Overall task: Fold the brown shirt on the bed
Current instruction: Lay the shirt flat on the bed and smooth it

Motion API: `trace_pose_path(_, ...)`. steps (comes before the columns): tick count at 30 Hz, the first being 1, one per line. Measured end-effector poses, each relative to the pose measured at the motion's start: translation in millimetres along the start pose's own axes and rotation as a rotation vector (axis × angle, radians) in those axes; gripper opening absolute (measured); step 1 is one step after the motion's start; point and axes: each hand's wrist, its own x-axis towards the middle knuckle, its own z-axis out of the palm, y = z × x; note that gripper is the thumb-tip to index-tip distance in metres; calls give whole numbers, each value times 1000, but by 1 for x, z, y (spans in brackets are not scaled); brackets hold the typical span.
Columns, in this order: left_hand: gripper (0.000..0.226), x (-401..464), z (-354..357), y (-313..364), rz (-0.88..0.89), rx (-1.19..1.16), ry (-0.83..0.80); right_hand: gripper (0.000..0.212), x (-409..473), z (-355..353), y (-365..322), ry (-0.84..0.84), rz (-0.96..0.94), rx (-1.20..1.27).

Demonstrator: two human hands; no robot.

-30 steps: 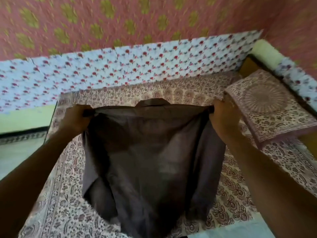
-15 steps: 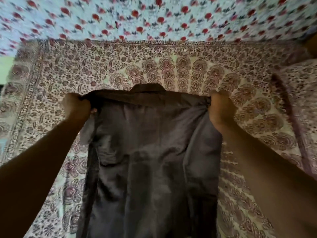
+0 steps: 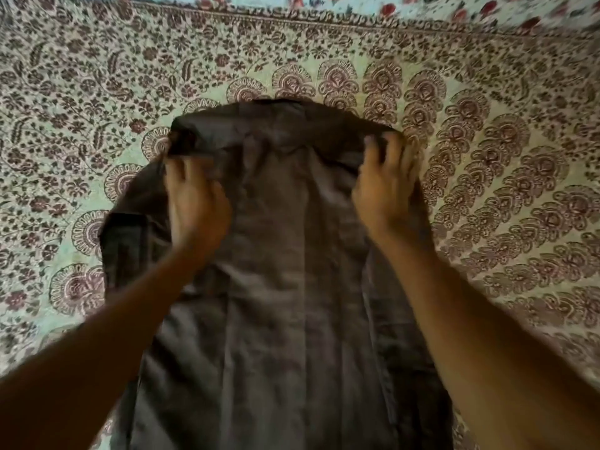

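The brown shirt [image 3: 285, 287] lies lengthwise on the patterned bedspread [image 3: 487, 190], collar at the far end, body running toward me. My left hand [image 3: 194, 203] rests on the left shoulder with its fingers spread, the fabric bunched just beyond the fingertips. My right hand [image 3: 386, 183] sits on the right shoulder, fingers curled into the gathered cloth at the seam. A short sleeve [image 3: 126, 241] sticks out to the left of my left hand. The right sleeve is hidden under my right arm.
The bedspread's paisley and floral print extends far to both sides of the shirt. A white sheet with red flowers [image 3: 454, 8] shows along the top edge.
The shirt has come down from hanging in the air onto the bed. My hands have moved from pinching the shoulder corners to lying on top of the shoulders. The camera has tilted down and closer.
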Motion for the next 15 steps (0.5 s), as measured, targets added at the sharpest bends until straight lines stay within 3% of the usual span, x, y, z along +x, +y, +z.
trace_pose_path(2, 31, -63, 1, 10, 204, 25, -154, 47, -75, 14, -28, -84, -158, 201)
trace_pose_path(4, 53, -112, 16, -20, 212, 239, -371, 55, -152, 31, -43, -298, -370, 251)
trace_pose_path(6, 81, -133, 24, -45, 188, 343, -462, 66, -201, 39, -30, -450, -469, 170)
trace_pose_path(9, 91, -155, 26, -66, 276, 391, -494, 73, -229, 39, 15, -440, -244, 95)
trace_pose_path(13, 77, -178, 25, -63, 204, 360, -453, 79, -234, 28, 34, -355, 172, 28)
trace_pose_path(15, 75, -219, 23, -61, 217, 364, -446, 78, -255, 20, 14, -312, 97, 45)
